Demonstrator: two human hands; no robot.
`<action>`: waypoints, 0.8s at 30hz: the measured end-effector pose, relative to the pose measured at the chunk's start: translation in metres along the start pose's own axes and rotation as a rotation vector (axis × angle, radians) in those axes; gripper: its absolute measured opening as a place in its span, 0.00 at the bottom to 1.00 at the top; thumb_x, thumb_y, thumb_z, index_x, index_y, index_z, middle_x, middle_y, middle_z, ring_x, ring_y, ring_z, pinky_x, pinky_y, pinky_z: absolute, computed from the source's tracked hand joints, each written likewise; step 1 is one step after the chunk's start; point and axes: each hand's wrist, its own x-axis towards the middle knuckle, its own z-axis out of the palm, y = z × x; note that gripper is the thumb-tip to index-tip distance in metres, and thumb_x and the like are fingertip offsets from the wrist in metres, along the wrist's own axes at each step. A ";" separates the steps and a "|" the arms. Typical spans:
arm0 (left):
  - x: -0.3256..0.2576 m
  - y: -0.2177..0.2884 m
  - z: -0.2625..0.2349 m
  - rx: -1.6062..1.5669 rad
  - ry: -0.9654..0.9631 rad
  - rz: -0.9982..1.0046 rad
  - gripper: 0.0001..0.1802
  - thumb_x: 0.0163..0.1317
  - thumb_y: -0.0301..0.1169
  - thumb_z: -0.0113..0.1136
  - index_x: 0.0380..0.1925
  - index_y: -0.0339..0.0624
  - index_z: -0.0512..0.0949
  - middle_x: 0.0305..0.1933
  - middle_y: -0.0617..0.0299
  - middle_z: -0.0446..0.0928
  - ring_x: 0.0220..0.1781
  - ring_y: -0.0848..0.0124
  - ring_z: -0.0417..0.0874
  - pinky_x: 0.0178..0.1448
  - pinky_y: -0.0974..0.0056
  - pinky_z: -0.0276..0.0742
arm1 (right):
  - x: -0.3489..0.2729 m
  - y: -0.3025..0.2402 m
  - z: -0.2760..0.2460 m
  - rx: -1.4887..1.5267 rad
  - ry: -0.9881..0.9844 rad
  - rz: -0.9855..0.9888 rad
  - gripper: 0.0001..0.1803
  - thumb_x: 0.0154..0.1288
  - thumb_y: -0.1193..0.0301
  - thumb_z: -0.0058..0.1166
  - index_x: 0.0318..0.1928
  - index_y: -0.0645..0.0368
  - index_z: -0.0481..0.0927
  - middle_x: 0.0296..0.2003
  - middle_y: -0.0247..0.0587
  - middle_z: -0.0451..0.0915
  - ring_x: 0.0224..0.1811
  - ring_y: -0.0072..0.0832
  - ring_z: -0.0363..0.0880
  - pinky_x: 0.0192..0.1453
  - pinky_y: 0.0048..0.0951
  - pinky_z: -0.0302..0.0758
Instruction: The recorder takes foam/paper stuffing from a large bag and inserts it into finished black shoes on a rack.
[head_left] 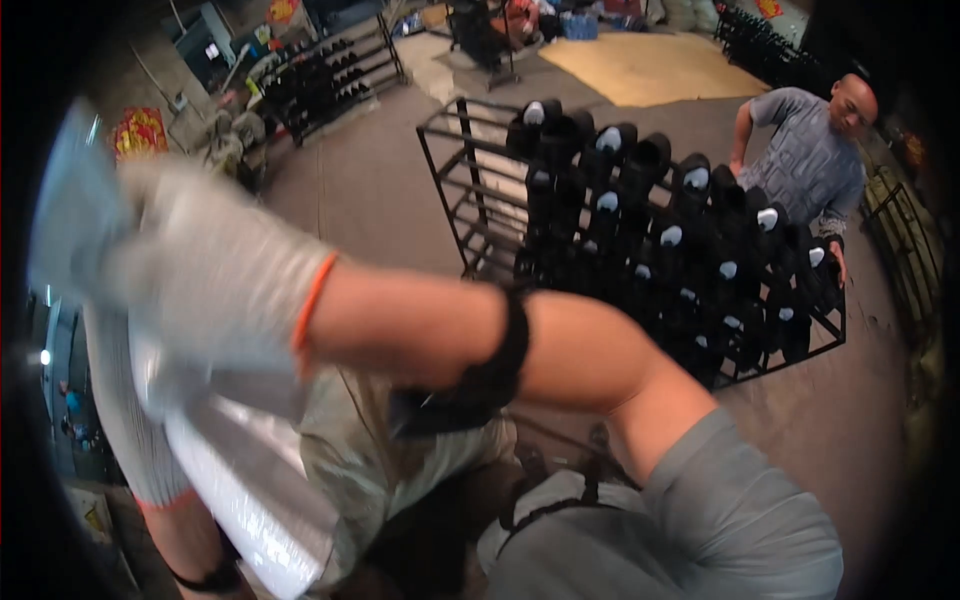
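Observation:
My right hand (215, 255), in a whitish knit glove with an orange cuff, reaches across to the left, blurred by motion. Its fingers look closed on a pale blue, sheet-like piece (75, 215) that seems to be plastic; the smear hides the exact grip. Beneath that arm, my left hand (135, 420) points upward in a matching glove, its fingers hidden behind the right hand and the pale material. Shiny, whitish plastic wrapping (255, 500) hangs down between the two arms. Black straps circle both forearms.
A black metal rack (465, 185) filled with black shoes stands ahead to the right. A person (805, 150) in a grey shirt touches its right end. Light, plastic-covered sacks (360, 470) lie close below me. Another shoe rack (330, 80) and a tan sheet (650, 65) are farther back.

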 end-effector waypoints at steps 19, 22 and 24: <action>-0.030 0.080 0.156 0.822 0.203 0.541 0.21 0.77 0.28 0.64 0.66 0.32 0.83 0.66 0.55 0.85 0.68 0.67 0.85 0.76 0.61 0.78 | -0.252 0.006 -0.280 -1.205 -0.063 0.720 0.41 0.58 0.70 0.67 0.76 0.58 0.77 0.74 0.56 0.75 0.82 0.51 0.69 0.87 0.40 0.64; -0.061 0.077 0.024 1.046 0.590 0.384 0.27 0.77 0.36 0.66 0.69 0.30 0.81 0.68 0.48 0.85 0.70 0.61 0.84 0.77 0.58 0.76 | -0.148 0.005 -0.176 -0.717 -0.052 0.531 0.39 0.67 0.71 0.64 0.79 0.59 0.73 0.74 0.48 0.76 0.76 0.38 0.77 0.81 0.41 0.74; -0.085 0.058 -0.035 1.339 0.761 0.113 0.42 0.73 0.53 0.69 0.74 0.31 0.76 0.75 0.40 0.79 0.78 0.51 0.79 0.83 0.53 0.69 | -0.083 0.003 -0.096 -0.664 -0.244 0.259 0.41 0.71 0.67 0.64 0.81 0.66 0.69 0.76 0.55 0.75 0.77 0.44 0.77 0.82 0.43 0.74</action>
